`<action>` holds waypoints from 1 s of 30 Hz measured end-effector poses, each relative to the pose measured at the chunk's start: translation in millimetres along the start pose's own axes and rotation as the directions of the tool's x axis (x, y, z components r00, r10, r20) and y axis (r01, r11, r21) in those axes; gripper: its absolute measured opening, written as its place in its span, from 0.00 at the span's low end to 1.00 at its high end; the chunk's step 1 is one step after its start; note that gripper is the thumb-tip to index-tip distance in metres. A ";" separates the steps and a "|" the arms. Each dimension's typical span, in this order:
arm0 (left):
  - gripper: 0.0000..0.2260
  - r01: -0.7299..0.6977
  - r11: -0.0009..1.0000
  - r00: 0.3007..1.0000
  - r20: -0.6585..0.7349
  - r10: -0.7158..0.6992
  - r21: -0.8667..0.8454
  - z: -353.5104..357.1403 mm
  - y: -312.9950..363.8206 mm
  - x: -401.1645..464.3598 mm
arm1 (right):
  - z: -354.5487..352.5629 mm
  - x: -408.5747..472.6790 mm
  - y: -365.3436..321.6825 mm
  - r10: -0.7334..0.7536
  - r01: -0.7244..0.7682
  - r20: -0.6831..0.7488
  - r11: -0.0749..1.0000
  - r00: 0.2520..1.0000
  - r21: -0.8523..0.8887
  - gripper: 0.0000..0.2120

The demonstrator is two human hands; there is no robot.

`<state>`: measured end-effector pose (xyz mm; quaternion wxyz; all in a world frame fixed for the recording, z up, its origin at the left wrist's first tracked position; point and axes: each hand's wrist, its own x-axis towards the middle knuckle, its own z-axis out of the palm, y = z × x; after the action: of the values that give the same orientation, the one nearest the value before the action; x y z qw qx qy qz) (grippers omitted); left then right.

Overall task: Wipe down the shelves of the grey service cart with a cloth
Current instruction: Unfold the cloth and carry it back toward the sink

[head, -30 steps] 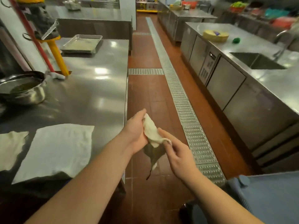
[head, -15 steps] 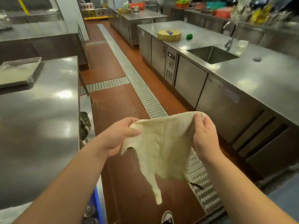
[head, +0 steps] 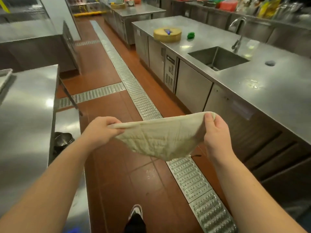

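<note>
Cloth (head: 158, 138): cream, quilted weave, stretched in mid-air between both hands over the red tile floor (head: 127, 179); top edge pulled taut, lower part sagging to a loose point above the floor drain grate (head: 190, 177).
Left hand (head: 99, 132): fingers curled round the bunched left end of the cloth, grasping it.
Right hand (head: 216, 130): thumb and fingers pinching the right corner, held slightly higher than the left.
Left bench (head: 21, 105): stainless steel, beside the left forearm; metal bowls (head: 63, 140) on a lower shelf under its edge (only partly seen).
Right bench (head: 262, 84): stainless steel, with a sunken sink (head: 217, 58) and a tap (head: 238, 29) behind it.
Far end of right bench: round yellow chopping block (head: 167, 34), small green item (head: 191, 35) just beside it, apart from it.
Shoe (head: 136, 211): white and black, on the tiles at the bottom edge.
Grey service cart: cannot tell where (not made out in this view).
</note>
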<state>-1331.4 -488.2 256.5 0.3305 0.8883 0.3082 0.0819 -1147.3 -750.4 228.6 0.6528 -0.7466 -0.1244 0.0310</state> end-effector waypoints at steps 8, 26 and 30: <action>0.02 -0.132 0.975 0.989 0.040 0.141 -0.178 3.7 -14.8 183.8 | 60.8 107.9 30.1 0.098 -0.098 -0.196 0.995 0.976 0.011 0.15; 0.04 -0.051 0.810 0.938 0.250 0.240 -0.585 12.3 21.8 553.6 | 174.9 347.1 42.5 0.127 -0.160 -0.344 0.985 0.930 -0.070 0.14; 0.04 -0.034 0.802 0.944 0.243 0.221 -0.597 29.9 46.4 635.4 | 182.8 440.3 58.9 0.120 -0.148 -0.330 0.987 0.936 -0.060 0.14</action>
<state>-791.8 -149.4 226.0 0.6239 0.7642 0.1526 0.0589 -751.1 -480.9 195.3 0.6288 -0.7749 0.0349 -0.0535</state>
